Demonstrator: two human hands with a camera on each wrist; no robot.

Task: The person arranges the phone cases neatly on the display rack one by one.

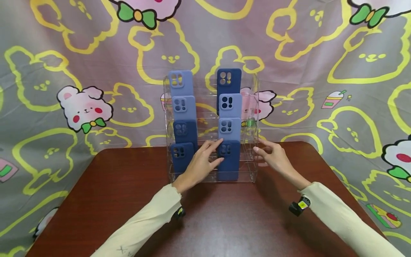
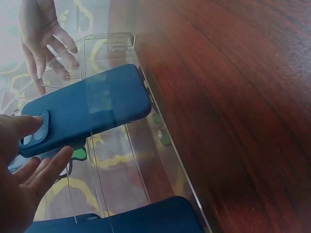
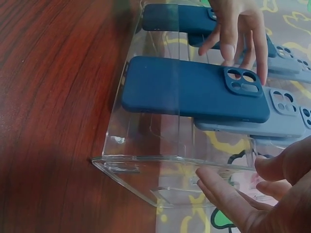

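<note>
A clear tiered stand (image 1: pixel 210 176) holds two columns of phone cases. At the front of the right column stands a dark blue phone case (image 1: pixel 228 166), tilted back behind the clear front lip. My left hand (image 1: pixel 200 162) is at its upper left edge, thumb and fingers extended; in the left wrist view, a digit of my left hand (image 2: pixel 17 150) overlaps the camera cutout. My right hand (image 1: pixel 276 157) is beside the stand's right wall, fingers loosely bent, holding nothing; whether the fingertips touch the wall I cannot tell.
Behind the front case rise two light blue cases (image 1: pixel 230 125) and a dark blue case (image 1: pixel 236 80). The left column has a dark blue case (image 1: pixel 182 166) in front and light blue cases (image 1: pixel 187 85) higher up. The brown table (image 1: pixel 244 214) meets a patterned cloth (image 1: pixel 289 96).
</note>
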